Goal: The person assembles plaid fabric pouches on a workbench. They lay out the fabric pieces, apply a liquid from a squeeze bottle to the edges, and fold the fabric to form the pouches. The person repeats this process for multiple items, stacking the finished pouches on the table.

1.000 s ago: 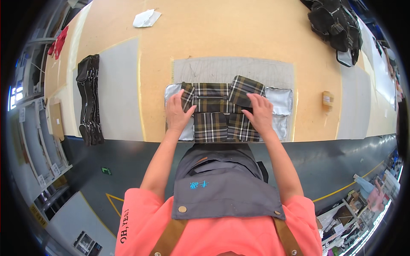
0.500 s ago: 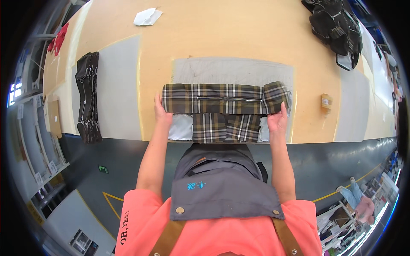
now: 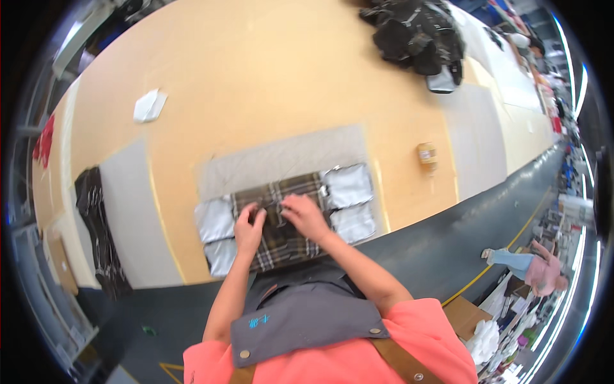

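Observation:
A plaid fabric piece [image 3: 291, 248] in olive, black and white lies flat at the table's near edge. Silvery lining flaps [image 3: 348, 186] stick out at both of its ends. My left hand [image 3: 249, 232] is over the left part of the plaid, thumb and fingers apart with a dark gap between them. Over its middle, my right hand [image 3: 306, 217] has its fingertips drawn together. Whatever they pinch is too small and blurred to make out.
Beneath the piece is a grey mat [image 3: 281, 153] taped to the tan table [image 3: 256, 77]. Dark zippered pieces [image 3: 96, 224] lie left, a black pile [image 3: 419, 38] far right. A small brown packet [image 3: 426, 155] and folded white paper [image 3: 149, 106] also rest there. Another person [image 3: 543, 265] is beyond, at right.
The long plaid section across the top has been folded inward, uncovering silvery flaps at both ends. My hands have moved from its outer ends to the middle. The view has turned.

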`<act>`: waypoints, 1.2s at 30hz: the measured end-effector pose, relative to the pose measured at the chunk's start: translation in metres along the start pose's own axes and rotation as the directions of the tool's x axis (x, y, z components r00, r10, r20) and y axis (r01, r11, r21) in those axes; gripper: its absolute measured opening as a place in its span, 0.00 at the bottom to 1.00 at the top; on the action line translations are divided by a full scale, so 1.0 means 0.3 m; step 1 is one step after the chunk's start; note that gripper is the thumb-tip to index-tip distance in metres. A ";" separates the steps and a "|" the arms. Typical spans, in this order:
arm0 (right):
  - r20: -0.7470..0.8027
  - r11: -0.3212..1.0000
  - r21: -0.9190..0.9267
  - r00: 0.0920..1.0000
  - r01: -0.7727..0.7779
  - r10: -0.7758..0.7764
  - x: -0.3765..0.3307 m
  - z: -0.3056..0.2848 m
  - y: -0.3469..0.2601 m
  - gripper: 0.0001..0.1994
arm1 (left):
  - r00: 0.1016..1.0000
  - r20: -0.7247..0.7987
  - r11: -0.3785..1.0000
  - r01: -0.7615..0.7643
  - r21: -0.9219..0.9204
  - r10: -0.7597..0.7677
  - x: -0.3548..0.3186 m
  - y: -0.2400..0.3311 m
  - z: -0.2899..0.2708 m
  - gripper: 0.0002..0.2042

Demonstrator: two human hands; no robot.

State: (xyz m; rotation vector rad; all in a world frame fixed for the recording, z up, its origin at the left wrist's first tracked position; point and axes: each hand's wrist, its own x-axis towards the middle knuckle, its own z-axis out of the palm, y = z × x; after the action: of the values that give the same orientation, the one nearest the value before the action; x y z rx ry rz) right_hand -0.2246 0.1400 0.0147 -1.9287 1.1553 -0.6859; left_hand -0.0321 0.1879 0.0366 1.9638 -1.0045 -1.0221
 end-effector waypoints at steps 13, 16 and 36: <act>-0.470 0.967 -0.109 0.869 -0.232 0.156 0.694 -1.067 0.398 0.13 | 0.517 0.040 0.091 -0.074 -0.993 0.855 -0.048 1.225 -0.007 0.07; -0.519 0.937 -0.257 0.852 -0.236 0.072 0.870 -1.322 0.601 0.16 | 0.640 0.139 0.148 0.040 -0.988 0.755 -0.046 1.306 0.021 0.05; -0.731 0.618 -0.364 0.625 -0.697 0.274 1.846 -1.735 0.943 0.38 | 0.875 -0.148 0.724 -0.275 0.632 0.462 0.689 0.254 0.342 0.16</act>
State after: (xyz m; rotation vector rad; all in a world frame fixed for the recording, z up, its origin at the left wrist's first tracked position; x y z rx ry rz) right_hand -0.5088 -0.6143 0.1035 -1.7015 2.5406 -0.6575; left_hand -0.0645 -0.0476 -0.0135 2.1676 -1.6004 -0.1586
